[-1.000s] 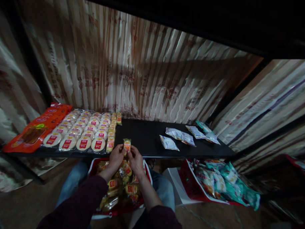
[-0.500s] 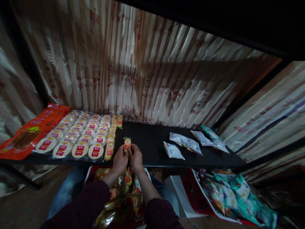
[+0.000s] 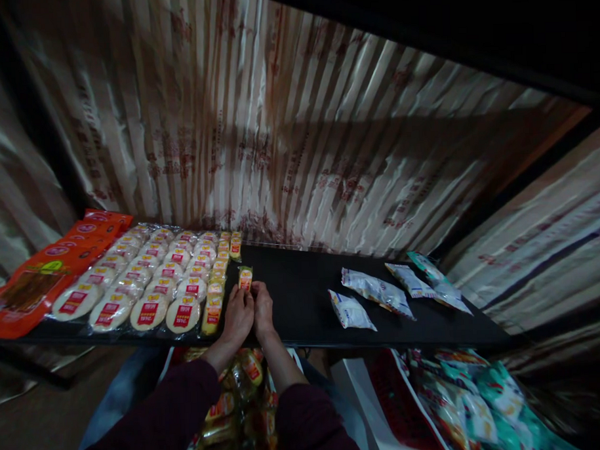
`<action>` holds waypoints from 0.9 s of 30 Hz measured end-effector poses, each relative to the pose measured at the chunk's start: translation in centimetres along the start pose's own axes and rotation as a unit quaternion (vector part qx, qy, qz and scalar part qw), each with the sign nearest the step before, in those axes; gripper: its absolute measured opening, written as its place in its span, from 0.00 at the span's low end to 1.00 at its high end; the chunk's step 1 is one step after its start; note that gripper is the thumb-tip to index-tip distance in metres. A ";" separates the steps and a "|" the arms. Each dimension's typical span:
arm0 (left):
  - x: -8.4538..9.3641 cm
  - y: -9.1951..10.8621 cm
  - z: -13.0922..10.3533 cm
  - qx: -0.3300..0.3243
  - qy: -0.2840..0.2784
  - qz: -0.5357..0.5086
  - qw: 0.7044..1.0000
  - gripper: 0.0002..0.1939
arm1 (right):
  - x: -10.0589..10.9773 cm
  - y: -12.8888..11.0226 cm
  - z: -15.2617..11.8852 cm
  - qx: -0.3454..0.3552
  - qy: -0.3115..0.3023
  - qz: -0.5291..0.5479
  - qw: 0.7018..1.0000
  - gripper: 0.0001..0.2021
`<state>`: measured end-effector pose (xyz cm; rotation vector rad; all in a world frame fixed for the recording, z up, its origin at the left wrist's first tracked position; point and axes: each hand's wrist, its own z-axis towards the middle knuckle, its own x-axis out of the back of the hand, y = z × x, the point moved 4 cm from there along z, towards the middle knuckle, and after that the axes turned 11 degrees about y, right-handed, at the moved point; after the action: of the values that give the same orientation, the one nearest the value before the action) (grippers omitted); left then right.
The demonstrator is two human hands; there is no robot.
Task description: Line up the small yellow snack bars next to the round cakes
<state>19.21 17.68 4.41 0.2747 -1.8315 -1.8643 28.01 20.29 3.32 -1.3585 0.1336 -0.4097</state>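
Note:
Over the black shelf, a small yellow snack packet (image 3: 245, 278) with a red label stands upright between my hands. My left hand (image 3: 238, 314) is closed, its fingertips gripping the packet's lower end. Curled in from the other side, my right hand (image 3: 263, 310) has its fingertips at the packet's right edge; the exact contact is partly hidden. Just left of my hands runs a column of like yellow packets (image 3: 213, 307), with one more packet (image 3: 235, 245) set to its right at the back. Rows of round white crackers in clear wrap (image 3: 147, 312) lie further left.
Orange pouches (image 3: 46, 276) lie on the shelf's (image 3: 293, 304) left end. Several white-and-blue packets (image 3: 376, 291) are to the right. Below, an open bag of yellow packets (image 3: 223, 424) sits between my legs, beside a bag of teal packets (image 3: 500, 392). A dark upper shelf hangs overhead.
The packet and my hands have moved slightly back and left toward the yellow column. The view has shifted a little, and the right fingers sit lower along the packet.

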 end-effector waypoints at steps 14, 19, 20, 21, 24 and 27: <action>-1.6 0.3 3.0 0.029 0.001 0.004 1.000 0.21 | -2.5 0.1 3.6 0.062 -0.017 -0.039 0.997 0.07; -1.1 2.1 3.3 0.026 -0.006 0.045 0.999 0.22 | -3.5 0.0 4.3 0.058 -0.034 -0.019 0.998 0.06; -1.0 2.5 3.4 0.021 -0.008 0.054 0.998 0.21 | -3.7 0.0 4.4 0.053 -0.038 -0.014 0.998 0.06; -0.9 2.9 3.5 0.014 -0.011 0.064 0.998 0.21 | -3.9 0.0 4.6 0.049 -0.040 -0.010 0.998 0.06; -0.6 3.9 3.7 -0.006 -0.013 0.095 0.995 0.21 | -4.3 -0.1 4.9 0.049 -0.042 -0.010 0.998 0.06; -0.6 4.4 3.9 -0.022 -0.009 0.105 0.994 0.22 | -4.7 0.0 5.2 0.048 -0.038 -0.010 0.998 0.07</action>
<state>18.80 21.56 8.88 0.0476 -1.7537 -1.7635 25.40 26.72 3.77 -1.2795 0.0359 -0.3758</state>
